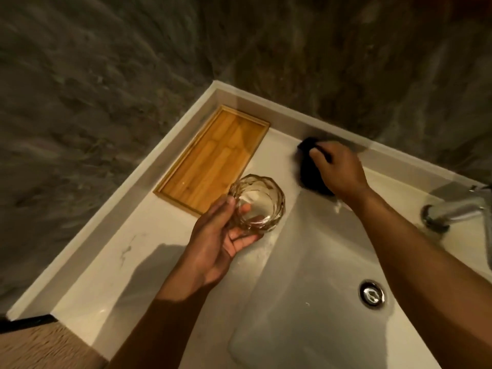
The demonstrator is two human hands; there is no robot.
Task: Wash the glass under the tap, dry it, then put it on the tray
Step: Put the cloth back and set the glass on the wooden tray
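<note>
White marble-look counter (106,265) against a dark stone wall. Going from the left: empty wooden tray (210,158), and just right of it the left hand (215,241) wrapped around a faceted amber glass (257,203), mouth up. Further right of the tray, the right hand (340,171) has its fingers closed on a black cloth (310,174). Chrome tap (452,209) at the far right.

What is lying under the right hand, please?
A black cloth lies on the counter under the right hand. Its left part shows; the hand covers the rest, so its full shape cannot be seen.
</note>
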